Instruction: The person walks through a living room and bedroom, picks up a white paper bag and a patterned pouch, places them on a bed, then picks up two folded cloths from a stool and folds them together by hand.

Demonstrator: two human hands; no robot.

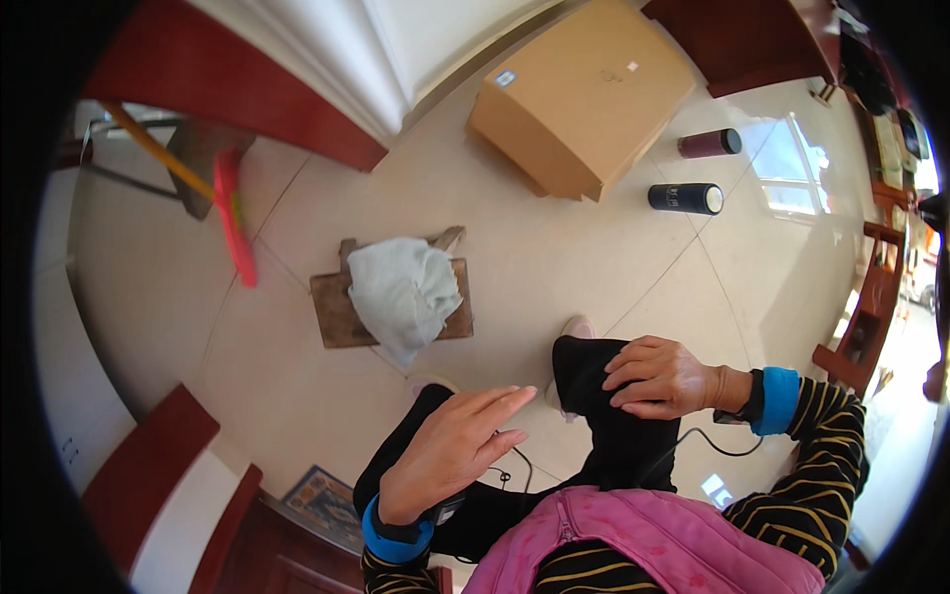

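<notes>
The left hand (457, 444) stretched empty over the left thigh (391, 453), fingers straight, thumb apart. The right hand (661, 379) lay empty on the right knee (579, 368), fingers loosely bent. Ahead, a pale cloth (401, 294) covered part of a wooden stool (332, 313).

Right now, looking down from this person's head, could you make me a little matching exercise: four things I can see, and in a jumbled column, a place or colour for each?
Things:
1. The person's right hand
2. Pale cloth
3. Cardboard box
4. Broom

Places and colours:
A. Brown, on the tiled floor
B. Resting on a black trouser leg
C. Yellow and pinkish red
D. Bunched on a wooden stool

Right pairs: 1-B, 2-D, 3-A, 4-C
</notes>
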